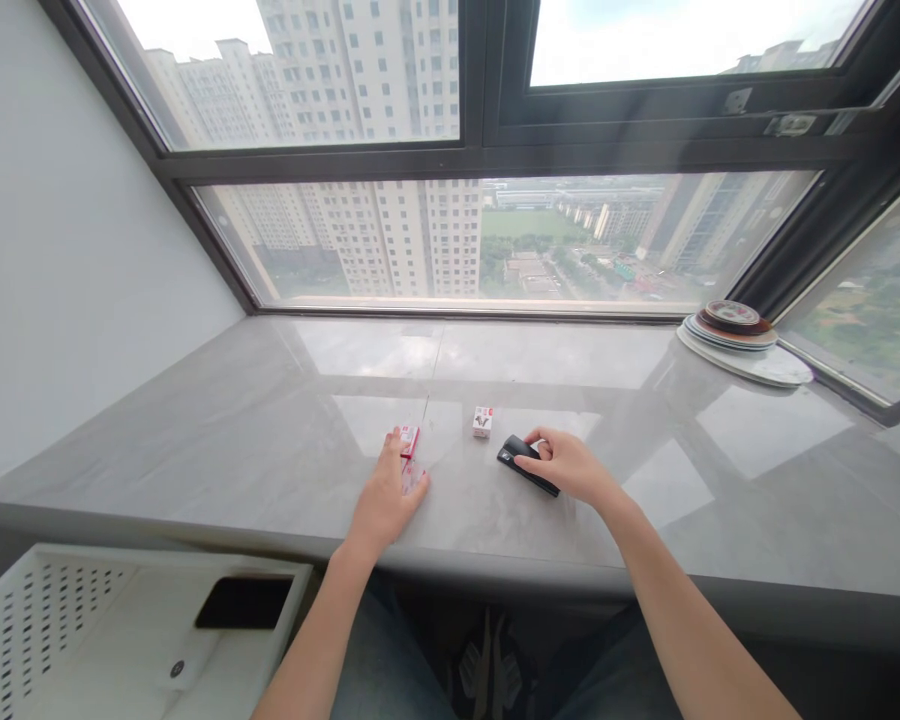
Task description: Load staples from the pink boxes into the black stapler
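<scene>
My left hand (384,495) lies on the grey stone sill (270,440), its fingers bent over a small red-and-white box (409,441) with a clear packet under the fingertips. My right hand (566,463) is closed around a black stapler-like object (516,455) that rests on the sill. Between the two hands, a little farther back, stands a small white box with red print (482,421), touched by neither hand.
A stack of plates (742,335) sits at the sill's far right corner by the window. Below the sill at the left is a white perforated bin (82,620) with a dark slot. My knees and a shoe show underneath.
</scene>
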Demonstrator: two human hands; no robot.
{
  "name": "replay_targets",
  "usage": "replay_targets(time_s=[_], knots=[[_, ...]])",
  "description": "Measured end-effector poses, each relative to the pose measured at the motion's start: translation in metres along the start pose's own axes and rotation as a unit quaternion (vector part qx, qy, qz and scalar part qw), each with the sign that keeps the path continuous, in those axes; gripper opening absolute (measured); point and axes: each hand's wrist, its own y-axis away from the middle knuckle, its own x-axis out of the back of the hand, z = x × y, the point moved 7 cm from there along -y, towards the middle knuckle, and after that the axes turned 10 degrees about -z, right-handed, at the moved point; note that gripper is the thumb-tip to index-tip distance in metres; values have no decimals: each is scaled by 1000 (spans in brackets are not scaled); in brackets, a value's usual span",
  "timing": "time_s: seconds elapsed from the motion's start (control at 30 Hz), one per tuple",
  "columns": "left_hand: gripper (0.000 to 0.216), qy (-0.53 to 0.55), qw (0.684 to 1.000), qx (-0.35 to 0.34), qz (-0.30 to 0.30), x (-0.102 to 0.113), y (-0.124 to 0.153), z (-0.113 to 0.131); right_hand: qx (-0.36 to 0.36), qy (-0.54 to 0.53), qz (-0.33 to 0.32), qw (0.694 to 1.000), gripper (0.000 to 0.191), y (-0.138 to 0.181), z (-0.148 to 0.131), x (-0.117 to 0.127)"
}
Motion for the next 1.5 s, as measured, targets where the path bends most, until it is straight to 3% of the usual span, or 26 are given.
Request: replay_targets(time_s=[0.07, 0.17, 0.27, 0.37, 0.43, 0.57, 0.67, 0.83, 0.93, 1.13, 1.3, 1.5], knots=[[69, -14, 1000, 17, 13, -9, -4, 2, -3, -5, -2, 1000, 36, 4, 0, 0], [73, -38, 999, 18, 35, -23, -12, 13, -40, -49, -38, 997, 50, 11, 7, -3], [70, -50, 998, -6, 47, -40, -25, 36, -83, -83, -92, 989, 54, 19, 16, -8], [68, -53, 998, -34, 32, -60, -44, 63, -89, -98, -100, 986, 53, 23, 22, -13], [65, -55, 997, -54, 12, -72, -57, 81, -90, -133, -67, 985, 55, 25, 27, -17], [51, -65, 994, -89, -8, -83, -67, 101, -106, -248, 78, 960, 64, 31, 43, -26], [45, -79, 991, -106, 0, -79, -54, 102, -105, -326, 88, 935, 76, 32, 44, -49], [43, -123, 987, -98, 20, -61, -20, 89, -29, -408, -1, 913, 71, 14, 1, -97], [45, -149, 984, -90, 28, -43, -8, 73, 17, -384, -14, 923, 63, -6, -34, -122], [43, -142, 987, -56, 48, 6, -3, 10, 92, -346, -86, 930, 50, -48, -93, -172], [41, -117, 991, -34, 55, 29, -7, -29, 104, -321, -102, 936, 45, -69, -113, -198], [41, -125, 990, -20, 69, 29, -12, -37, 106, -317, -104, 937, 46, -75, -117, -203]])
